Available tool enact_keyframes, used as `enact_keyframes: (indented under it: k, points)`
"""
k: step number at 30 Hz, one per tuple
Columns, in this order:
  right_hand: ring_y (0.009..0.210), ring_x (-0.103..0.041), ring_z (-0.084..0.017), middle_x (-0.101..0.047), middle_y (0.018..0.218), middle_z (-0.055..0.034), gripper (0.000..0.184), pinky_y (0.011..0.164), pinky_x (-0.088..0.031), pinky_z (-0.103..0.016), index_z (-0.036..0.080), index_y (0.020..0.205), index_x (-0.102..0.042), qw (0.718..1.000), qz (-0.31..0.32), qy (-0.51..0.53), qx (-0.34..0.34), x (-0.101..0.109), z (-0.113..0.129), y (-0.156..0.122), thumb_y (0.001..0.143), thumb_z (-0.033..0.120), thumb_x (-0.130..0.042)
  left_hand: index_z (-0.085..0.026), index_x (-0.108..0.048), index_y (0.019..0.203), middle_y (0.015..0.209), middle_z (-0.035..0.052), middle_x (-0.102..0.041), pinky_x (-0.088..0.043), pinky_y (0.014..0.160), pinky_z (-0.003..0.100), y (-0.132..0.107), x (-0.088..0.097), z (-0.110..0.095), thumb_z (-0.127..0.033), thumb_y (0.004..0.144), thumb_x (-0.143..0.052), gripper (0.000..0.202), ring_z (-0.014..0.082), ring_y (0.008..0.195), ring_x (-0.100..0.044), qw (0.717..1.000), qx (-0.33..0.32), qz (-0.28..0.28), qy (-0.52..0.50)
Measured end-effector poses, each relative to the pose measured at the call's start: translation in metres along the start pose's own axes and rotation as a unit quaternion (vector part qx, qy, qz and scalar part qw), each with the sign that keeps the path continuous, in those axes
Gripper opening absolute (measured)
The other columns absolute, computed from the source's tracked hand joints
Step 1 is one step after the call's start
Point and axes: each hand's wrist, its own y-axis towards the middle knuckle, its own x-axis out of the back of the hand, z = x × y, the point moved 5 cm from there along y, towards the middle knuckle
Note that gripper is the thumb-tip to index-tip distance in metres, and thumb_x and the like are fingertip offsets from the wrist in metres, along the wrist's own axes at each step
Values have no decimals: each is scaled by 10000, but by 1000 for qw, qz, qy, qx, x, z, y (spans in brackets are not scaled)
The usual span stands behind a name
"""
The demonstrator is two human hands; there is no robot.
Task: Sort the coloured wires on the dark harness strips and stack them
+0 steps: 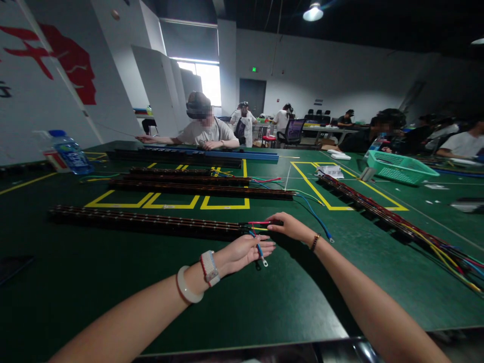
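A long dark bar with brown wires lies crosswise in front of me, its coloured leads coming out at the right end. My left hand is palm up under that end, fingers stretched forward. A blue wire with a metal ring terminal crosses this hand, its upper part seemingly pinned under the thumb. Just beyond, my right hand pinches the end of a red wire between thumb and fingers. A yellow wire runs just below the red one, near the right fingertips; contact is unclear.
Similar wired bars lie behind, across yellow tape outlines. Another wire bundle slants along the right. A green basket stands at the back right, a blue-capped bottle at the left. A person sits across the table.
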Motion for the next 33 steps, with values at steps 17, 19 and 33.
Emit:
enact_keyframes:
  k: [17,19,33]
  points:
    - [564,-494,-108,-600,650,-20,219,522,-276,-231,154,707,-616,981,81,-174,31,-8,78,-16,801,351,-605,-94,-625,964,1069,133,-644,-396,966,337,6,-12,1,-284,921,-459,256,193,1063,-571,995,-61,21,-72]
    - [632,-544,-143,-633,745,-53,266,541,-304,-241,155,794,-626,973,76,-216,15,-11,81,-19,765,420,-638,-96,-623,990,1093,131,-635,-397,960,344,6,-12,1,-290,918,-464,260,201,1078,-561,995,-67,30,-69]
    - [776,-591,-182,-637,859,-61,131,716,-395,-296,147,917,-627,917,98,-372,109,-14,82,-20,818,120,-546,-123,-605,825,848,77,-668,-404,957,330,9,-1,7,-238,896,-506,168,140,832,-625,995,-53,-35,-81]
